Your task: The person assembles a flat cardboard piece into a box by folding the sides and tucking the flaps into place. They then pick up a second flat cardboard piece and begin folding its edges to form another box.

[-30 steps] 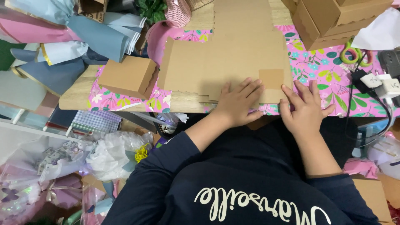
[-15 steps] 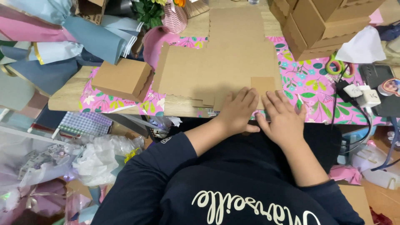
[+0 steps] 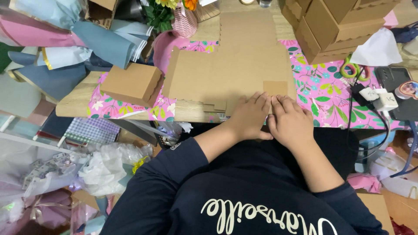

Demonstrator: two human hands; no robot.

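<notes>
A flat, unfolded brown cardboard box blank lies on the wooden table over a pink floral sheet. My left hand and my right hand press side by side, palms down, on the blank's near edge at the table's front. Their fingertips touch just below a small square flap. Neither hand grips anything; the fingers lie flat and close together.
A small closed cardboard box sits at the left. Stacked folded boxes stand at the back right. Green-handled scissors, a white charger and a phone lie at the right. Wrapping paper rolls and a pink vase crowd the left.
My right hand slid left along the blank's near edge until it met the left hand. The camera view shifted slightly.
</notes>
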